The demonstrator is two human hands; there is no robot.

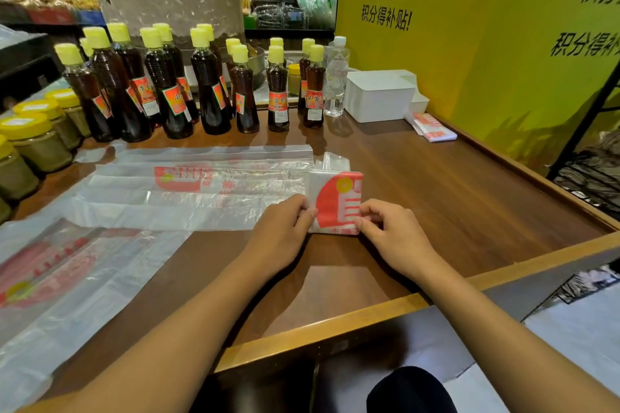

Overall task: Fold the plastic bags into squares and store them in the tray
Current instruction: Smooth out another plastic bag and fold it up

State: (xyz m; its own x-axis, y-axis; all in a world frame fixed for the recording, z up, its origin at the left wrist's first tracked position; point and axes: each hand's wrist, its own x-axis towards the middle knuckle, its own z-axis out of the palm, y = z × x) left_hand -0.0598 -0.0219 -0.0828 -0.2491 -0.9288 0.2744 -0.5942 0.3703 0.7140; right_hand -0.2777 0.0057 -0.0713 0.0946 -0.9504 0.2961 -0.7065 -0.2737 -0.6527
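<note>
A clear plastic bag with red print lies as a long flat strip (pixel 201 191) across the brown table. Its right end is folded over into a square (pixel 335 198). My left hand (pixel 281 231) pinches the square's near left corner, and my right hand (pixel 392 235) pinches its near right corner. A second clear bag with red print (pixel 67 278) lies spread out at the left. The white tray (pixel 379 97) stands at the back right. Beside it lies a small stack of folded bags (pixel 432 127).
Several dark sauce bottles (pixel 167 84) with yellow caps stand in rows behind the strip, next to a clear water bottle (pixel 335 77). Yellow-lidded jars (pixel 33 141) line the far left. A raised wooden rim (pixel 335 329) bounds the table's near and right sides. A yellow wall (pixel 469 27) rises at right.
</note>
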